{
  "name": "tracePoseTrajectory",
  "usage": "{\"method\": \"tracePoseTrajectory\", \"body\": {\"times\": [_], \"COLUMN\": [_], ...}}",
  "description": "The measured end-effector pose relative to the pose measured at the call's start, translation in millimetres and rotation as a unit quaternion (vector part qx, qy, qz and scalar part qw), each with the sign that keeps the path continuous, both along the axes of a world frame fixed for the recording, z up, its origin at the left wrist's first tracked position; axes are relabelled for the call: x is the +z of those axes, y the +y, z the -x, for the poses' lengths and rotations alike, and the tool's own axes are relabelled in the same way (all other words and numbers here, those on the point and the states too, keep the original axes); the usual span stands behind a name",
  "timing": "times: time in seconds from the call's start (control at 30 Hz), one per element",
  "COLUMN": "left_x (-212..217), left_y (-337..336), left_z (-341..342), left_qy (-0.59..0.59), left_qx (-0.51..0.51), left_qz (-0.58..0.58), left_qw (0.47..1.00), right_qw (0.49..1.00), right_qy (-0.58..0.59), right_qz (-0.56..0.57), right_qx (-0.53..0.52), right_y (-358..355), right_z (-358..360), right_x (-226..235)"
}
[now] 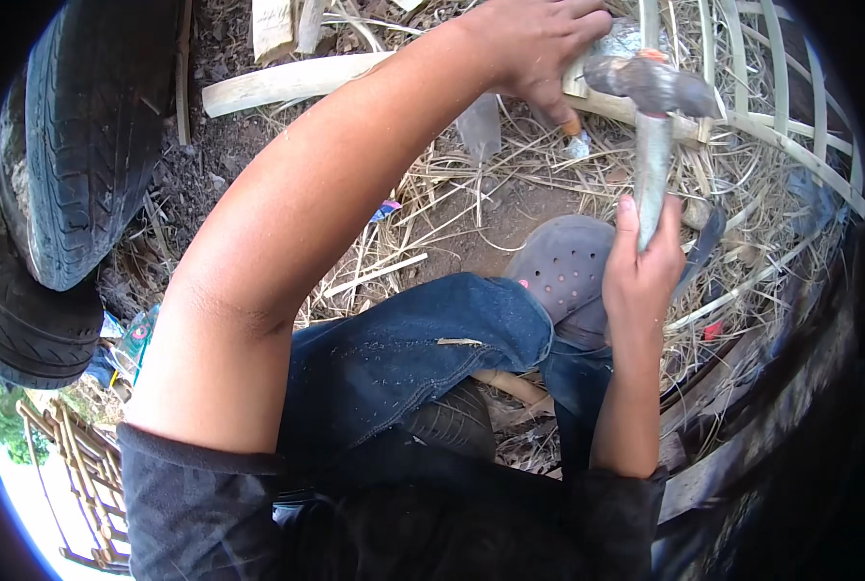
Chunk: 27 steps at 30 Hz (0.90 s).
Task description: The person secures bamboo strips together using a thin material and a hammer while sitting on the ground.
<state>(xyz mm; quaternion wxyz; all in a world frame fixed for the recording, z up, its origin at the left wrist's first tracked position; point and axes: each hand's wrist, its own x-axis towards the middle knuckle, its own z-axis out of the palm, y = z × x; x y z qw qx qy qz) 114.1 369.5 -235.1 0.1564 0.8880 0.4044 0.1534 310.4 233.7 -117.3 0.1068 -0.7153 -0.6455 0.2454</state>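
Note:
My right hand [647,257] is wrapped round the pale grey-green handle of a hammer [653,160]. The dark, worn hammer head is raised at the upper right, slightly blurred. Up and to the left of it, my left hand [548,48] reaches across with its thumb pointing down, bent over a split bamboo piece [626,107] that it grips near the ground. The hammer head overlaps this bamboo in the picture; whether they touch I cannot tell. Thin upright bamboo strips [737,53] rise from a curved strip just right of the hammer.
Old tyres [93,145] stand at the left. A loose bamboo slat [297,82] lies beyond my left forearm. Shavings and dry straw [432,208] litter the soil round my grey clog [563,266]. A bamboo frame [79,484] stands at the lower left, and weathered boards [713,474] lie at the right.

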Motion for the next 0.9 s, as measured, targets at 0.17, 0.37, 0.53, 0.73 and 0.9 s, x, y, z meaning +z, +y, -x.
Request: {"method": "tracePoseTrajectory", "body": {"times": [0.17,0.37,0.53,0.73,0.9], "left_x": [2,-3,-12,-11,-22], "left_y": [2,2,2,3,3], "left_z": [-5,-3,-2,-6,-5], "left_qy": [-0.046,-0.030,-0.026,-0.075,-0.076], "left_qx": [0.005,0.006,0.020,0.004,0.021], "left_qz": [-0.042,-0.034,-0.092,-0.066,-0.058], "left_qw": [0.998,0.999,0.995,0.995,0.995], "right_qw": [0.992,0.997,0.996,0.992,0.994], "right_qy": [0.095,0.070,0.074,0.107,0.093], "right_qz": [-0.063,-0.026,-0.035,-0.007,-0.003], "right_qx": [-0.059,-0.016,-0.031,-0.067,-0.055], "right_y": [-4,1,0,-5,0], "right_z": [-5,-4,-4,-13,-14], "right_x": [-2,2,-5,-16,-12]}}
